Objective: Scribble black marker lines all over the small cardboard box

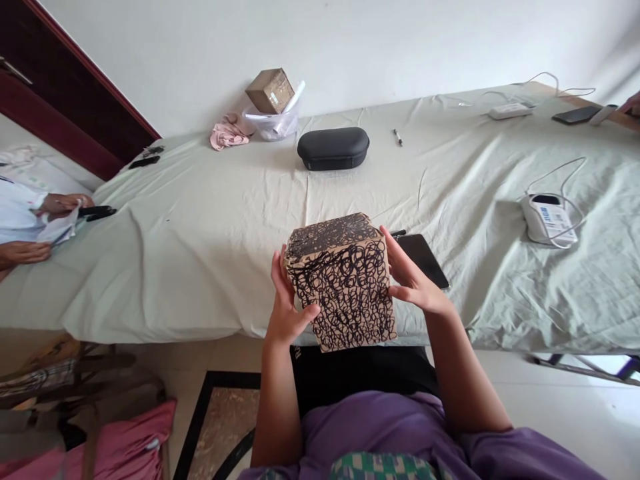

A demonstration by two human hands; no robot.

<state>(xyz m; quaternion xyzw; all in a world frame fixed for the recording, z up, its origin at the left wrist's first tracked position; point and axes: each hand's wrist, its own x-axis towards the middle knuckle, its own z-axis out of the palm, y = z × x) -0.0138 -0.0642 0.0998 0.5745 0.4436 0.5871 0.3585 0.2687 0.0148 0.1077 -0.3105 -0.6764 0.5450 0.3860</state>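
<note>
Between my two hands is a brown cardboard box, held tilted at the near edge of the table. Black looping scribbles cover its front, and its top face is darker with dense black marks. My left hand grips the box's left side, thumb on the front face and fingers partly hidden behind. On the opposite side, my right hand presses against the box with its thumb at the front edge. A dark flat tablet lies just beyond my right hand, partly covered by it.
A black hard case and a marker pen lie farther back. Near the wall, a small box rests on a plastic tub beside a pink cloth. A white corded device sits right. At left, another person's hands hold papers.
</note>
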